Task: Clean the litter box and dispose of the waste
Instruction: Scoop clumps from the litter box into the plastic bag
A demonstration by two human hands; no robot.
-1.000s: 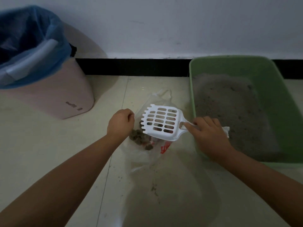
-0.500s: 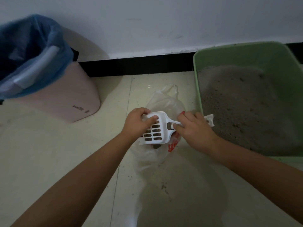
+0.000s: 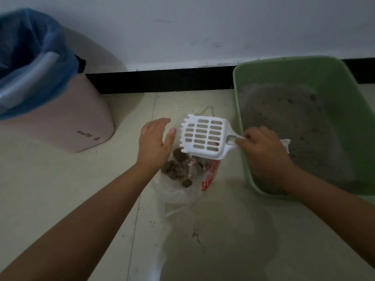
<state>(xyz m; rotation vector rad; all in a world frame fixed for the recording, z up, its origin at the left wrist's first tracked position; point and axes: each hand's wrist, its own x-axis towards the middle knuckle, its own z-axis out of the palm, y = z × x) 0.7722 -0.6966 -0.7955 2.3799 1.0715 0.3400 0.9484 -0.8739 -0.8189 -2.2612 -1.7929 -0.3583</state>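
Note:
A green litter box [image 3: 261, 67] with grey litter [image 3: 288, 122] stands on the floor at the right. My right hand [image 3: 263, 151] grips the handle of a white slotted scoop [image 3: 205, 136], held above a clear plastic bag [image 3: 176, 191] lying on the floor. Several brown waste clumps [image 3: 178, 167] sit in the bag under the scoop. The scoop's slots look empty. My left hand [image 3: 156, 145] hovers just left of the scoop with fingers straight, holding nothing.
A pink bin [image 3: 67, 126] lined with a blue bag [image 3: 30, 57] stands at the left against the white wall. A black skirting board [image 3: 162, 80] runs along the wall. Specks of litter [image 3: 194, 234] dot the tiled floor near me.
My left hand has let go of the scoop's front edge and opened, moving left. The scoop has risen off the bag, uncovering the waste clumps.

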